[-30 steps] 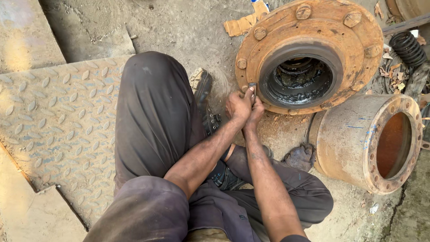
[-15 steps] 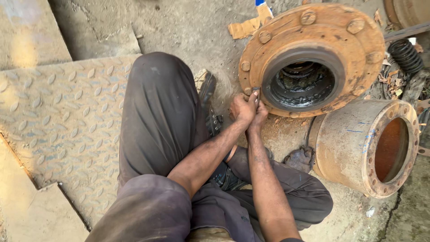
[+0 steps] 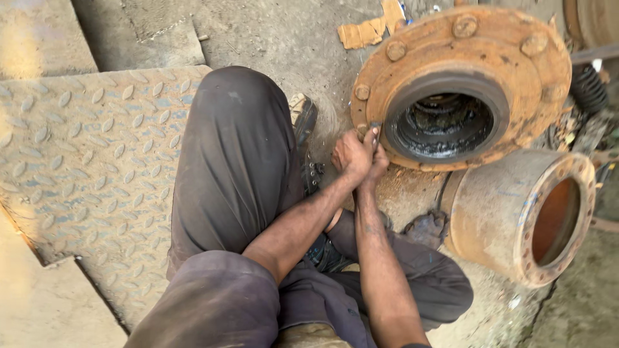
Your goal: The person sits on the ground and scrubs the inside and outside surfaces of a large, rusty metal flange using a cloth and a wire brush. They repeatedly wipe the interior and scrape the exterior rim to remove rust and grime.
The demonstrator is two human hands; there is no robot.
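Two hands meet at the lower left rim of a rusty wheel hub (image 3: 461,87), pressed close together. Nearest the wearer, both forearms run up from the lap, over dark grey trousers (image 3: 232,180) on a raised knee. The left hand (image 3: 350,156) is curled closed around the other, its back turned up. The right hand (image 3: 376,160) sits just to its right, touching it, and is closed on a small dark tool (image 3: 375,132), whose tip pokes up out of the grip against the hub's orange flange. What kind of tool it is cannot be told.

Just left of the hands lies a worn shoe (image 3: 303,122) on the dirty ground. Below and right of them, a dark greasy lump (image 3: 425,227) rests by the trouser leg.

Directly beyond the hands, the hub stands with its round opening facing up, black grease inside and bolt heads around the flange. Right of the hands, a rusty brake drum (image 3: 522,216) lies on its side, touching the hub's lower edge. Far left of the hands spreads a patterned steel tread plate (image 3: 84,154). Beyond the hub, scraps of cardboard (image 3: 367,29) lie on the ground.
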